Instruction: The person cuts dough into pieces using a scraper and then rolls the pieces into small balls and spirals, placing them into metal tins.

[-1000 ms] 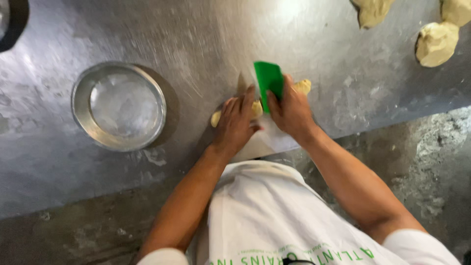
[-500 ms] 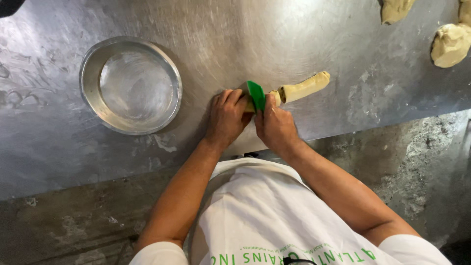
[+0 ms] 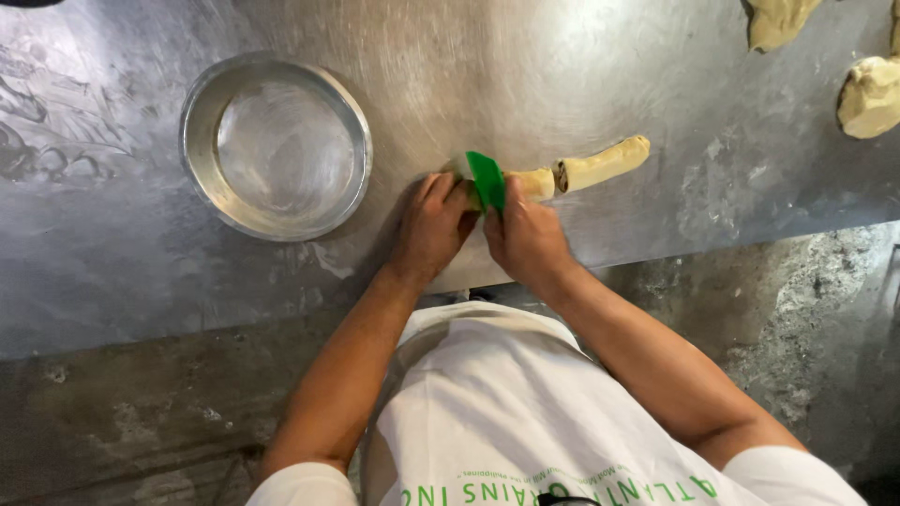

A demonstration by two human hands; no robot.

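Note:
A pale yellow dough log (image 3: 591, 169) lies on the steel table (image 3: 525, 75), split into pieces by cuts. My right hand (image 3: 525, 234) grips a green plastic scraper (image 3: 487, 179) standing on edge across the log's left end. My left hand (image 3: 433, 225) rests on the table just left of the scraper, its fingers closed over the hidden left end of the dough.
An empty round metal pan (image 3: 277, 145) sits left of my hands. Dough lumps (image 3: 870, 94) lie at the far right, and another dough lump (image 3: 778, 21) at the top edge. The table's front edge runs just below my hands, with concrete floor (image 3: 816, 309) beneath.
The scraper has turned from flat-facing to on edge and come down across the dough. More of the log now shows to the right, with a cut in it.

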